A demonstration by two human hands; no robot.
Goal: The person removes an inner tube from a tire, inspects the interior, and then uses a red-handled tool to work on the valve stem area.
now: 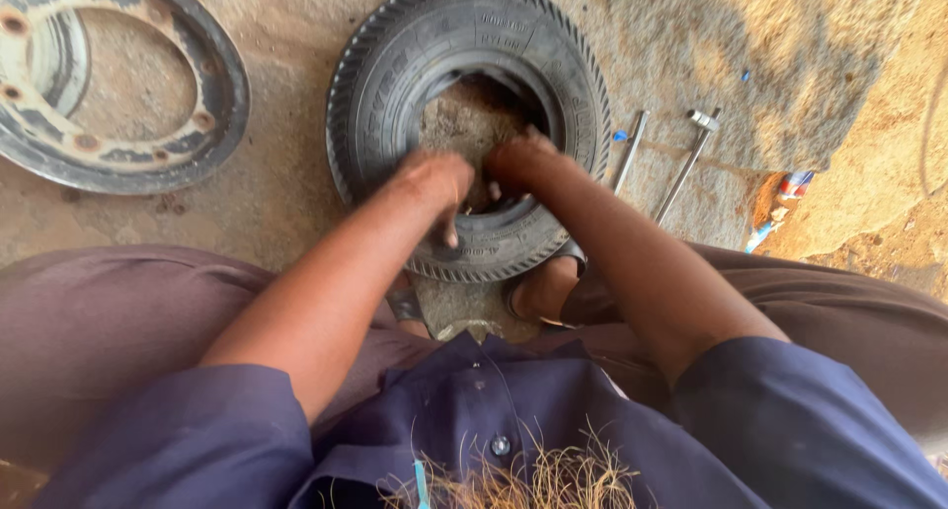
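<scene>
Lying flat on the dirt floor (pixel 296 35) between the person's knees, the black tyre (pixel 469 124) looks heavy, stiff and grippy. The left hand (pixel 434 188) and right hand (pixel 518 163) hook its near inner bead, the likeliest hold; each grip's closure cannot be told.

I count one black tyre (pixel 469 124) on the ground, with two hands on it, my left hand (pixel 434 188) and right hand (pixel 521 163). There is one bare metal wheel rim (pixel 212 84) off to the side and two long metal rods (pixel 686 163) lying just beside the tyre. I also make out what may be one small can (pixel 793 185) near the frame's edge, though it is too small to be sure.
</scene>
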